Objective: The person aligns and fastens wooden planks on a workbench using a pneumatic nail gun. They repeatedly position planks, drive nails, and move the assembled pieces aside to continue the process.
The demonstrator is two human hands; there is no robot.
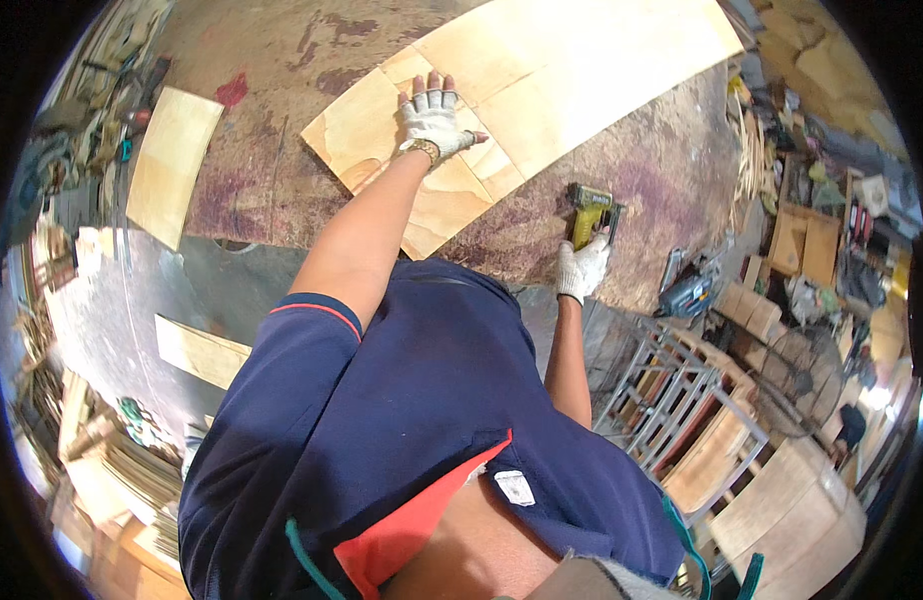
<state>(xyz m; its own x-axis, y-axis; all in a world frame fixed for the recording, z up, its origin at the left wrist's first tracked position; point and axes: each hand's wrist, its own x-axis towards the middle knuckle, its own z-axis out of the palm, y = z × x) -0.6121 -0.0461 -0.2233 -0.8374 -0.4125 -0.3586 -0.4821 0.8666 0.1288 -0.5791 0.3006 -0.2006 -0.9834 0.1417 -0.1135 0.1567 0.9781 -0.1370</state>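
Observation:
My left hand [434, 118], in a white glove with bare fingertips, lies flat with fingers spread on a pale wooden panel [562, 85]. The panel is made up of several pieces with visible seams, and its far part is washed out by glare. To the right of the panel's near edge, my right hand [584, 270], also gloved in white, has its fingers around a yellow-green and black nail gun [589, 217]. The nail gun is over the worn workbench [542, 235], apart from the panel.
A smaller pale board [177, 165] lies at the bench's left edge, with another strip of board [202, 350] lower down. A blue and black power tool [688, 292] sits at the bench's right edge. Below it stands a grey metal frame [672, 400]. Stacked wood [132, 480] is at lower left.

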